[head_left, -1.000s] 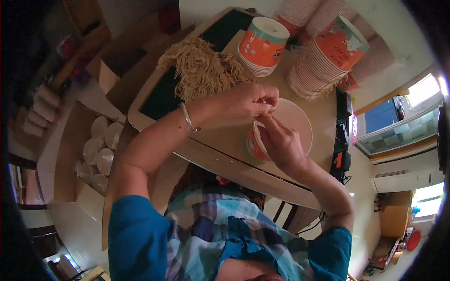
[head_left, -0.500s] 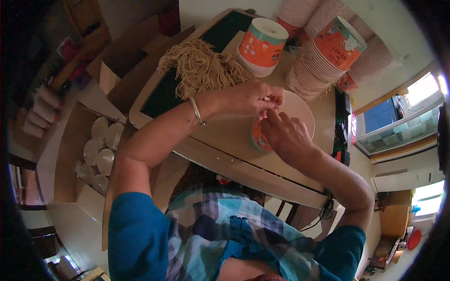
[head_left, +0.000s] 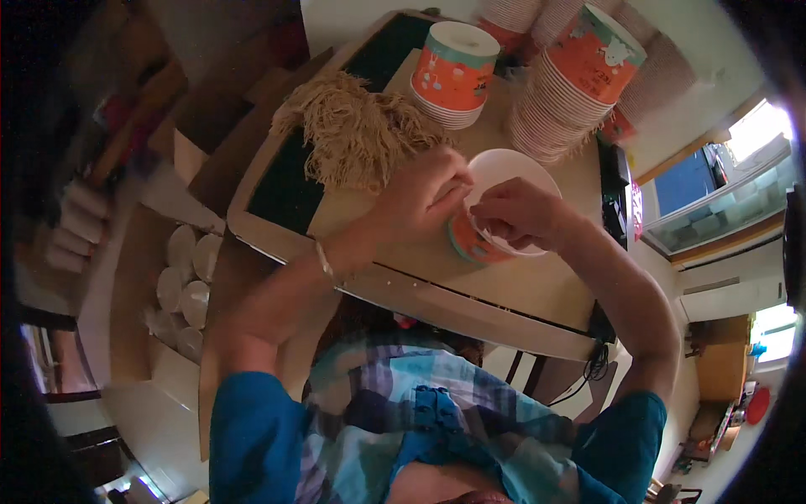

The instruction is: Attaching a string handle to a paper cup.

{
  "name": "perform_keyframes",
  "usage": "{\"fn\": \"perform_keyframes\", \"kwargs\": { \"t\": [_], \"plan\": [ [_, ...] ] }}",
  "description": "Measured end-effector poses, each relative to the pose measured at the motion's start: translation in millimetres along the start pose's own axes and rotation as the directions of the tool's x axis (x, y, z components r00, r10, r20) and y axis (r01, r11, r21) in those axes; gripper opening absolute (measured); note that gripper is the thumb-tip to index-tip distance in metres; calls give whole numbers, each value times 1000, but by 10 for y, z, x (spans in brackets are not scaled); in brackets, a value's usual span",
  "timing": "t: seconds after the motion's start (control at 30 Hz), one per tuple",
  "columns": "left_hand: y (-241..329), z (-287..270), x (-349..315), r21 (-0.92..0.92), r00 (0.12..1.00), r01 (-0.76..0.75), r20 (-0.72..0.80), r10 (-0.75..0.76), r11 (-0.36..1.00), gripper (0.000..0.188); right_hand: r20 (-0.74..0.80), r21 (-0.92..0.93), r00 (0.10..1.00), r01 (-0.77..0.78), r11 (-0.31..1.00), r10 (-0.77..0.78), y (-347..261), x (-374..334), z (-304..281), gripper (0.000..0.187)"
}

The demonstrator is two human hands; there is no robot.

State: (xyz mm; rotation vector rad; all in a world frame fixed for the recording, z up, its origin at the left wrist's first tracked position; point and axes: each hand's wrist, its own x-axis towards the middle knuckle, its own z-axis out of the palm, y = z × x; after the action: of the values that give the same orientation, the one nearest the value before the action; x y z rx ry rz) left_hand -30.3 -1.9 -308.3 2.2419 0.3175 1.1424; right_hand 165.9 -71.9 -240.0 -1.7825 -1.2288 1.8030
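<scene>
An orange and green printed paper tub [head_left: 480, 242] with a white inside stands on the table in front of me, its open mouth tilted toward the far side of my hands. My left hand [head_left: 426, 186], with a bracelet on the wrist, is just left of the rim, its fingers curled together. Over the near right part of the mouth, my right hand [head_left: 525, 212] is closed with fingertips pinched. What either hand pinches is too small or hidden to name. Beyond my left hand lies a tangled heap of tan twine strands [head_left: 357, 130].
Behind the twine stands a short stack of printed tubs [head_left: 455, 71], upside down. A taller stack [head_left: 579, 92] is to its right, with more stacks behind. Dark devices [head_left: 615, 193] line the table's right edge. A carton of round white pieces [head_left: 180, 286] sits at the left.
My hands were together at the tub's left rim and have drawn apart. The left has shifted left and down, the right over the mouth. The view has moved slightly.
</scene>
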Motion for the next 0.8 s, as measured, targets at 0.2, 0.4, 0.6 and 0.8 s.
{"fn": "perform_keyframes", "kwargs": {
  "t": [0.2,0.4,0.6,0.8],
  "plan": [
    [485,146,-436,-123,933,342,-73,-352,932,13,116,273,991,28,962,-62,252,-2,43,16],
    [751,312,-500,-178,796,601,54,-602,779,21,98,382,989,70,922,-115,323,-48,130,14],
    [667,359,-549,-465,679,699,193,-709,543,17,120,484,975,107,869,-187,372,-13,145,12],
    [679,265,-599,-525,707,646,137,-693,555,11,-15,391,976,205,897,-217,436,-43,132,10]
  ]
}}
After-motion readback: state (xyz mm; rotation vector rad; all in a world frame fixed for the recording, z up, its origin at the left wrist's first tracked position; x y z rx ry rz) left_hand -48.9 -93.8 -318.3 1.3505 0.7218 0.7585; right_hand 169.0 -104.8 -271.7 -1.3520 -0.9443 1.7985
